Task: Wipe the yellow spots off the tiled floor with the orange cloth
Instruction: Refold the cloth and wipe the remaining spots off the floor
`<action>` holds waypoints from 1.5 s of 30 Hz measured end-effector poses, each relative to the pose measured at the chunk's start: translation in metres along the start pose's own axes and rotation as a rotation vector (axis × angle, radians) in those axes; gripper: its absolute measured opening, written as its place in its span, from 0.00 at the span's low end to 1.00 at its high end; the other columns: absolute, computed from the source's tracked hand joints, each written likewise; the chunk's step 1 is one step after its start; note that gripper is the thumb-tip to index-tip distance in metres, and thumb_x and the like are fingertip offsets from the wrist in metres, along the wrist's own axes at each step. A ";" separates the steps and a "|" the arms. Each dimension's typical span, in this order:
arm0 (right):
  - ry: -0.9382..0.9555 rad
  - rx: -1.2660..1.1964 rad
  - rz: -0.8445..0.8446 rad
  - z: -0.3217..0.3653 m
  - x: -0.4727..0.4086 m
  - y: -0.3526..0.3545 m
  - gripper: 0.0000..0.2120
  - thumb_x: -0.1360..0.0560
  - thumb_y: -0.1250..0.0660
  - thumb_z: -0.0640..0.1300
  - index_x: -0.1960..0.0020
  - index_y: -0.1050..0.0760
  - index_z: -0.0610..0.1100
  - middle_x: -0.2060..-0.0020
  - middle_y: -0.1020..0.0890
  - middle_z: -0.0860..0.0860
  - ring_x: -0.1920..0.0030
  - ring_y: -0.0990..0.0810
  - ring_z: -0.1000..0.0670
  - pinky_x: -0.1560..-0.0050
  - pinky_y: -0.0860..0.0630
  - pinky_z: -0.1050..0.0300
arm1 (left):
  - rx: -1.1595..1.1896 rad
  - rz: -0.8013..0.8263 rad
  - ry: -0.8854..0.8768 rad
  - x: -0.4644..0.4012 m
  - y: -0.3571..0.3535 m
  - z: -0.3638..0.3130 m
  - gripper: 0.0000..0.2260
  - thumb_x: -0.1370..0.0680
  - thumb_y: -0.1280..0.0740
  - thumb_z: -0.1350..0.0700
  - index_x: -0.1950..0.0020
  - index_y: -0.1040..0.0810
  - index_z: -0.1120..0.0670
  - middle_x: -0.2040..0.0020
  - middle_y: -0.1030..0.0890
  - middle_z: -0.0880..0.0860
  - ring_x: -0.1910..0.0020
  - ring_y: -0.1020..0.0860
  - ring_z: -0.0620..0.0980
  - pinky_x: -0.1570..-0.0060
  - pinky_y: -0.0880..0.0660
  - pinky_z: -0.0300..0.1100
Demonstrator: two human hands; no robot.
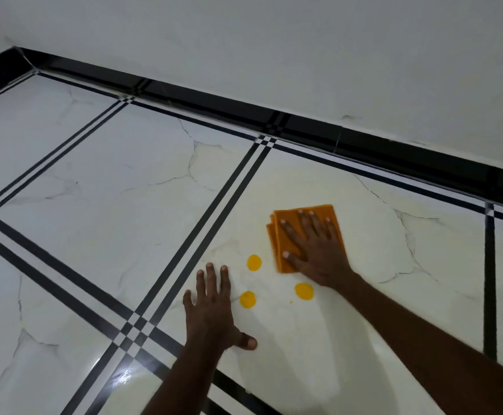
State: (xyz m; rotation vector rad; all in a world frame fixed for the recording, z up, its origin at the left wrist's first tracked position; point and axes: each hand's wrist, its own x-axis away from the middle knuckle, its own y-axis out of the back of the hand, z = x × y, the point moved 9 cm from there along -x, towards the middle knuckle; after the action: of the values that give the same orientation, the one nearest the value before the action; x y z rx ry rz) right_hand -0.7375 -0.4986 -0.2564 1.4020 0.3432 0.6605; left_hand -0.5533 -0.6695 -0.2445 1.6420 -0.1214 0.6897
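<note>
Head view, one frame. Tiled floor: white marbled tiles, black striped borders, black skirting along the far wall.

Right hand: fingers straight and spread, palm flat, pressing on the orange cloth. Nothing gripped; the cloth is held down only by pressure. The cloth is folded into a layered square and lies flat on the tile, nearer the skirting than the spots.

Left hand: also flat and open, fingers extended, thumb out to the side, resting on bare floor as a brace. It holds nothing.

Yellow spots, three visible, all unwiped:
- upper spot, just beside the near-left corner of the cloth
- right spot, just beside the right wrist, with a tiny droplet near it
- lower spot, just beside the left fingertips

Judgement: wiping barely started or mid-pass; all three spots remain.

Risks from here:
- Flat-palm pressure only, so the folded layers may slide apart or bunch on the glossy tile.
- The right wrist or forearm could drag through the right spot on the pull-back and smear it.
- The left fingers could shift onto the lower spot.
- One pass may spread pigment into a film rather than lift it.
- The droplet is easy to miss.
</note>
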 end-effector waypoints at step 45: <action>0.328 0.050 0.050 0.093 0.115 -0.030 0.40 0.24 0.56 0.75 0.17 0.54 0.58 0.18 0.46 0.42 0.19 0.46 0.37 0.23 0.48 0.32 | 0.182 -0.066 -0.004 0.081 -0.048 0.061 0.69 0.42 0.25 0.27 0.20 0.69 0.51 0.21 0.71 0.53 0.21 0.67 0.54 0.21 0.58 0.54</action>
State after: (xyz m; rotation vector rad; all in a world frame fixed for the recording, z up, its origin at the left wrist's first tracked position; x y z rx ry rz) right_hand -0.5862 -0.5033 -0.2528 1.3527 0.5883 0.9320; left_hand -0.4435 -0.6923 -0.2476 1.8134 -0.0075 0.6625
